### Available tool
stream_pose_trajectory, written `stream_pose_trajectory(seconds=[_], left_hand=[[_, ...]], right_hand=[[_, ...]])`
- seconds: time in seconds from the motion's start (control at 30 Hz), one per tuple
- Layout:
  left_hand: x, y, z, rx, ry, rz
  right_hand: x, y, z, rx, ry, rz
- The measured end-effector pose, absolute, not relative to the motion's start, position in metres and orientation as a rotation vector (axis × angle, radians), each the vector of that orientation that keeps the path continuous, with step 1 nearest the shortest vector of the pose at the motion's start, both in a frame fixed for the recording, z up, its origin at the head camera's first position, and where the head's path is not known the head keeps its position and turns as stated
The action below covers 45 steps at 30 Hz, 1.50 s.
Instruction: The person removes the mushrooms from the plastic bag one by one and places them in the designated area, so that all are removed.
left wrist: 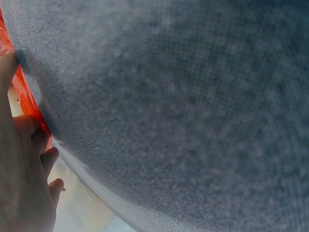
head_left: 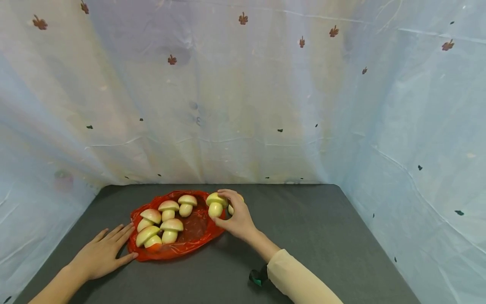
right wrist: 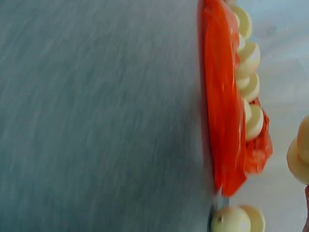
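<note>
A red plastic bag point(head_left: 190, 242) lies spread on the dark grey table point(head_left: 311, 236), with several pale toy mushrooms point(head_left: 168, 209) on it. My right hand point(head_left: 237, 217) grips one pale mushroom point(head_left: 215, 205) at the bag's right edge, and a second one point(head_left: 230, 209) shows partly behind its fingers. My left hand point(head_left: 104, 251) rests flat on the table, fingers straight, the fingertips touching the bag's left edge. The right wrist view shows the bag point(right wrist: 222, 106) edge-on with mushrooms point(right wrist: 251, 58) along it. The left wrist view shows my left hand point(left wrist: 24, 169) beside the bag point(left wrist: 26, 99).
A pale blue-white sheet with small brown leaf marks point(head_left: 243, 105) hangs behind and on both sides of the table. A small dark green device point(head_left: 258, 276) sits at my right wrist.
</note>
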State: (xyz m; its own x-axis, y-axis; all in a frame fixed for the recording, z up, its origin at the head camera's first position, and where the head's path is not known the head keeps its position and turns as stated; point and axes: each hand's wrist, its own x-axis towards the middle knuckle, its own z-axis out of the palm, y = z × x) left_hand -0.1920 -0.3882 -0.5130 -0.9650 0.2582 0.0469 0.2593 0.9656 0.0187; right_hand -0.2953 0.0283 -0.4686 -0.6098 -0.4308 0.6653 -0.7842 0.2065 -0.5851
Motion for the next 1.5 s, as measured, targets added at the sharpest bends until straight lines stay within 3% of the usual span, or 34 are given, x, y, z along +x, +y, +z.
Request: stream_pose_trajectory(seconds=[0.83, 1.5], left_hand=[[-0.192, -0.390, -0.512, -0.411, -3.095, -0.054], [-0.192, -0.387, -0.512, -0.406, -3.080, -0.078]], right_hand=[[-0.337, 0.125, -0.477, 0.996, -2.224, 1.189], [-0.359, 0.145, -0.501, 0.930, -2.515, 1.028]])
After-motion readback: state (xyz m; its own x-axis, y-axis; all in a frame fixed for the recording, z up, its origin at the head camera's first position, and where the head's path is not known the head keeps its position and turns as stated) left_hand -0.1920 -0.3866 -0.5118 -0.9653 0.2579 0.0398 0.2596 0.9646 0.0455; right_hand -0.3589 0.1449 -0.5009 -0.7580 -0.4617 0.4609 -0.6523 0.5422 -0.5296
